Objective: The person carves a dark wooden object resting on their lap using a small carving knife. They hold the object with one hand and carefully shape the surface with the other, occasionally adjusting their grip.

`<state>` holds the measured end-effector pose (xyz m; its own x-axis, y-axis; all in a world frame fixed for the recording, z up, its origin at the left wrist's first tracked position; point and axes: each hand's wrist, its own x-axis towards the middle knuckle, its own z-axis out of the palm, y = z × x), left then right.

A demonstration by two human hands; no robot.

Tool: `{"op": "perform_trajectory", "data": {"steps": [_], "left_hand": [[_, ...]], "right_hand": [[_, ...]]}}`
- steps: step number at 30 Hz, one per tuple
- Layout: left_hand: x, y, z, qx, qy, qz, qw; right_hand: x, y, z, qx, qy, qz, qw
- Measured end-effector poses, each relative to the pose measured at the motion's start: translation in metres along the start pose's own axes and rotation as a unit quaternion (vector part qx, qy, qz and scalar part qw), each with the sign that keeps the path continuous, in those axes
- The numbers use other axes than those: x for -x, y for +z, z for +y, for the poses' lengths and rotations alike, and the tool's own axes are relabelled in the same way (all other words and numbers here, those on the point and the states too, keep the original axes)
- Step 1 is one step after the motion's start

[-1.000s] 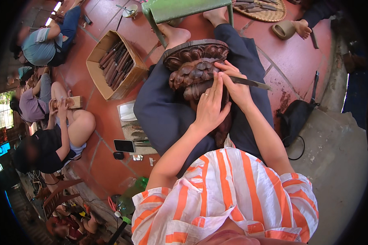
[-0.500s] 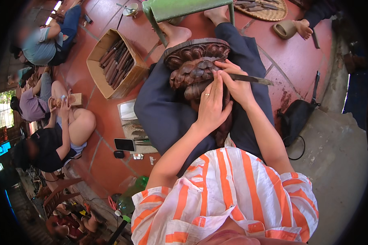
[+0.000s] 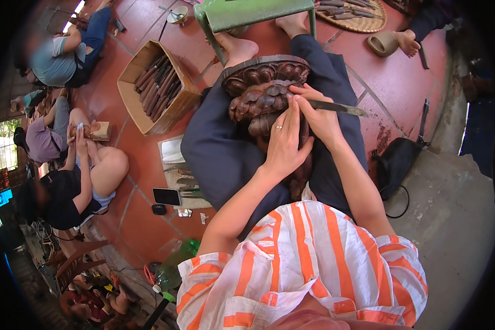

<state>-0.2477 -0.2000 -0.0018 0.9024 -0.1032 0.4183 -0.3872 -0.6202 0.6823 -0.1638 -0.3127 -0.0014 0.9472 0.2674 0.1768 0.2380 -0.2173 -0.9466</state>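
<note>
A dark brown wooden carving (image 3: 267, 102) with rounded, petal-like relief rests between my legs, its wide rim toward the stool. My right hand (image 3: 318, 116) is closed round a narrow, flat metal tool (image 3: 341, 108), whose slanted end sticks out to the right. The tool's other end is hidden under my fingers at the carving. Against the carving's right side, my left hand (image 3: 284, 142) lies with fingers stretched out and thumb apart. Its fingertips meet my right fingers beside the tool.
A green stool (image 3: 253, 15) stands beyond the carving. Left lies a cardboard box (image 3: 131, 110) of wooden-handled tools, with a phone (image 3: 166, 196) nearer me. A woven tray (image 3: 363, 22) of tools and a black bag (image 3: 396, 159) are right. Other people sit along the left.
My hands, the tool and the carving stay almost in place. At the left, a seated person's hands have shifted over a light block.
</note>
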Motion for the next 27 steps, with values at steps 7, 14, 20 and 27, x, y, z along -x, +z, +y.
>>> {"op": "perform_trajectory", "data": {"steps": [7, 14, 20, 27], "left_hand": [[-0.004, -0.003, 0.0, 0.013, -0.007, -0.014, 1.0], [0.007, -0.003, -0.002, 0.005, -0.01, 0.011, 1.0], [0.005, -0.004, -0.002, 0.032, -0.009, 0.008, 0.999], [-0.003, -0.002, -0.006, 0.05, -0.002, -0.007, 0.999]], "right_hand": [[-0.004, -0.002, -0.005, 0.011, 0.011, -0.002, 1.0], [-0.004, 0.0, 0.002, 0.07, -0.046, -0.037, 0.996], [-0.003, -0.001, 0.0, 0.054, 0.002, -0.022, 0.998], [-0.008, -0.007, -0.004, -0.055, 0.077, -0.022, 0.995]]}}
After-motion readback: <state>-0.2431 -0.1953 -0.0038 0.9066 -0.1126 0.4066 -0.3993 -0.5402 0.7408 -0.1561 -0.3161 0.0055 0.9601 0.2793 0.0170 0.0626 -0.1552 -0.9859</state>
